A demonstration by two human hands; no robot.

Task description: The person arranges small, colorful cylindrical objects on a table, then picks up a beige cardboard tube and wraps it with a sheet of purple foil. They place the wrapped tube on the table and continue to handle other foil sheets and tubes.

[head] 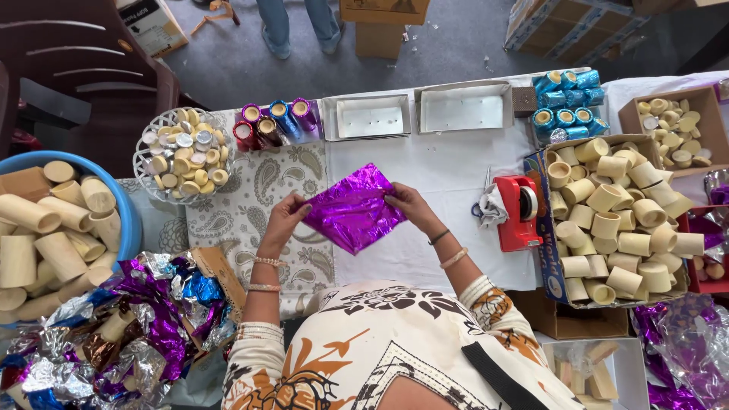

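- Left hand pinches the left edge of a crinkled square sheet of shiny purple foil; fingers closed on the edge.
- Right hand pinches the sheet's right upper edge, thumb and fingers pressed on it.
- Foil sheet is held taut between both hands, tilted like a diamond, just above the white tabletop, in front of the person's chest.
- Beaded bracelets on the left wrist, dark band and a bangle on the right.
- Red tape dispenser sits to the right of the sheet, near the right hand, not touching.
- Cardboard box of cream cardboard tubes stands right of the dispenser.
- White woven basket of small round discs lies up-left of the left hand, on a paisley cloth.
- Foil-wrapped tubes in purple, red and blue lie beside the basket; a stack of blue wrapped tubes lies far right at the table's back.
- Two shallow white trays lie behind the sheet.
- Blue tub of larger cream tubes at far left; heap of crumpled foil scraps below it.
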